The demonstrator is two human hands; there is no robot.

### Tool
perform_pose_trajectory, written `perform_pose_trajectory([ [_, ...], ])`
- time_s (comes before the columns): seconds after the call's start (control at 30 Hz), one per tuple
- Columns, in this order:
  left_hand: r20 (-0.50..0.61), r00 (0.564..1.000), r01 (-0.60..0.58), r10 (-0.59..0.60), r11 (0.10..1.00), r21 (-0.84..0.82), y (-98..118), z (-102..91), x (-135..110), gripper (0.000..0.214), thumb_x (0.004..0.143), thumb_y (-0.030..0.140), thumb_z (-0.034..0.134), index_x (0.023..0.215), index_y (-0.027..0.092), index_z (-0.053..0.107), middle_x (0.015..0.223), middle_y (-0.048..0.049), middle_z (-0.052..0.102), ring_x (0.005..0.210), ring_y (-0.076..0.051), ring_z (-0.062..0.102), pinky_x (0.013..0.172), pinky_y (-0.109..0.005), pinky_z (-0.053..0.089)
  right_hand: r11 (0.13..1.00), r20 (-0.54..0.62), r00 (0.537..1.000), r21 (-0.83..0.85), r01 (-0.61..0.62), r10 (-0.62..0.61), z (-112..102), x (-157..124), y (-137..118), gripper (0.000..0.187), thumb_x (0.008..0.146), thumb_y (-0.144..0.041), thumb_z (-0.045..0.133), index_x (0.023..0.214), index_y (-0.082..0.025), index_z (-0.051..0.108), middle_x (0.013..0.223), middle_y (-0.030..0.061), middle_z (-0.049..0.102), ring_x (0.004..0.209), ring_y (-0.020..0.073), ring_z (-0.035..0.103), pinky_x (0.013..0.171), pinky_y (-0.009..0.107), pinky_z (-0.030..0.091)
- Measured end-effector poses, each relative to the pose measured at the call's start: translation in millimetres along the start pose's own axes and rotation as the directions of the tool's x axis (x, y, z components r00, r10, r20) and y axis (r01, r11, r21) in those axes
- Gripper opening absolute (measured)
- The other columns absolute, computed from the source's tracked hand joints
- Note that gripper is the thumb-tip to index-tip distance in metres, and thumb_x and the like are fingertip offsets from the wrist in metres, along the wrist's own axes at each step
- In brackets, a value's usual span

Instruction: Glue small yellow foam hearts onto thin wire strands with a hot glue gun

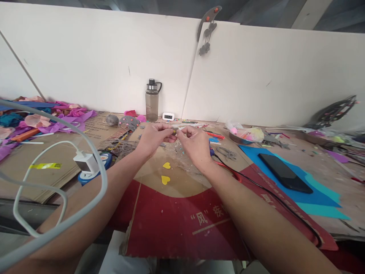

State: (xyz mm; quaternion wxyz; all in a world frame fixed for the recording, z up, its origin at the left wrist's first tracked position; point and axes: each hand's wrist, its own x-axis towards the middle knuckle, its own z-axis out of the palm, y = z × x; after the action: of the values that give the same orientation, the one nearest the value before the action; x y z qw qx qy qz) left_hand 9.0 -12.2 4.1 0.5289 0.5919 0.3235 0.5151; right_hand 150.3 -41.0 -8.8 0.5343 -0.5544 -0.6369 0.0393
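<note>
Small piece (174, 130), greyish w/ a bit of yellow, is up just above the cardboard sheet (176, 213), mid-desk, pinched betw. both hands. Left hand (155, 137) closes thumb + forefinger on one end, right hand (194, 141) does the same on the other; the fingertips nearly meet. The two-end pinch is prob. there to stop sth. this tiny twisting or dropping. Its shape + material are hard to tell, since the fingers cover most of it.

Below the wrists, two yellow hearts (166, 165) lie flat on the cardboard, a little apart. Black cable (273, 196) runs beside the right forearm, its far end hidden behind the hand.

Further out:
- water bottle (152, 101) upright by the white panel (85, 57)
- phone (285, 173) flat on blue sheet (316, 198), at right
- white charger (85, 161) at left, its cord blurred + cut off at the frame edge
</note>
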Motion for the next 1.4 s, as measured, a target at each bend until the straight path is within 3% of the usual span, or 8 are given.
perform_pose_trajectory([
  [0.17,0.013,1.0,0.012,-0.012,0.999,0.046,5,1.6,-3,0.013,0.068,0.023,0.07,0.069,0.011,0.066,0.062,-0.0051,0.067,0.057,-0.014,0.064,0.064,-0.03,0.055,0.998,-0.026,0.999,-0.066,0.018,-0.02,1,-1,-1,0.022,0.079,-0.033,0.055,0.063,-0.021,0.063,0.057,-0.0019,0.055,0.054,0.0126,0.043,0.056,0.026,0.03],
  [0.37,0.054,0.997,0.049,-0.049,0.999,0.007,5,-1.0,-2,0.016,0.068,0.025,0.071,0.072,0.01,0.067,0.063,-0.0063,0.067,0.059,-0.014,0.065,0.066,-0.028,0.055,0.999,-0.025,1.0,-0.043,-0.012,0.011,-1,-1,1,0.022,0.079,-0.037,0.057,0.089,-0.021,0.07,0.054,-0.0049,0.049,0.051,0.0124,0.04,0.055,0.026,0.029],
  [0.63,0.134,0.99,0.062,-0.05,0.995,-0.084,5,-2.0,0,0.023,0.072,0.031,0.068,0.078,0.009,0.069,0.069,-0.0092,0.07,0.067,-0.017,0.069,0.068,-0.029,0.056,0.997,0.007,0.999,0.061,-0.045,0.045,0,3,10,0.019,0.079,-0.034,0.055,0.077,-0.021,0.069,0.052,-0.0046,0.052,0.048,0.0111,0.04,0.052,0.025,0.029],
  [0.9,0.037,0.999,0.018,-0.021,0.997,0.081,-1,-0.1,1,0.011,0.067,0.019,0.07,0.071,0.012,0.063,0.064,-0.0044,0.067,0.057,-0.014,0.066,0.063,-0.028,0.056,0.998,0.026,0.997,0.008,-0.066,0.066,1,0,6,0.018,0.077,-0.035,0.056,0.075,-0.021,0.067,0.05,-0.0048,0.051,0.046,0.0109,0.039,0.05,0.025,0.028],
  [1.03,0.044,0.999,0.008,-0.013,0.993,0.114,-4,-1.9,3,0.006,0.067,0.017,0.067,0.067,0.013,0.062,0.061,-0.0029,0.066,0.054,-0.014,0.065,0.062,-0.029,0.057,0.997,0.037,0.997,-0.011,-0.07,0.07,1,-2,2,0.018,0.076,-0.035,0.056,0.076,-0.021,0.068,0.049,-0.0052,0.049,0.046,0.0109,0.038,0.052,0.025,0.029],
  [1.2,0.107,0.99,0.082,-0.088,0.995,0.06,0,-5.8,2,0.012,0.07,0.022,0.068,0.069,0.011,0.064,0.061,-0.0069,0.067,0.056,-0.015,0.066,0.062,-0.028,0.056,0.99,0.07,0.992,0.084,-0.113,0.107,2,-2,5,0.017,0.074,-0.034,0.056,0.073,-0.019,0.066,0.052,-0.0051,0.051,0.048,0.01,0.039,0.052,0.024,0.03],
  [1.4,0.213,0.955,0.212,-0.205,0.977,-0.011,5,-11.7,6,0.019,0.071,0.028,0.066,0.073,0.009,0.067,0.071,-0.012,0.07,0.063,-0.017,0.068,0.062,-0.028,0.056,0.957,0.188,0.969,0.212,-0.198,0.159,-2,1,9,0.02,0.072,-0.034,0.055,0.07,-0.017,0.064,0.059,-0.0031,0.054,0.053,0.0096,0.041,0.054,0.023,0.033],
])
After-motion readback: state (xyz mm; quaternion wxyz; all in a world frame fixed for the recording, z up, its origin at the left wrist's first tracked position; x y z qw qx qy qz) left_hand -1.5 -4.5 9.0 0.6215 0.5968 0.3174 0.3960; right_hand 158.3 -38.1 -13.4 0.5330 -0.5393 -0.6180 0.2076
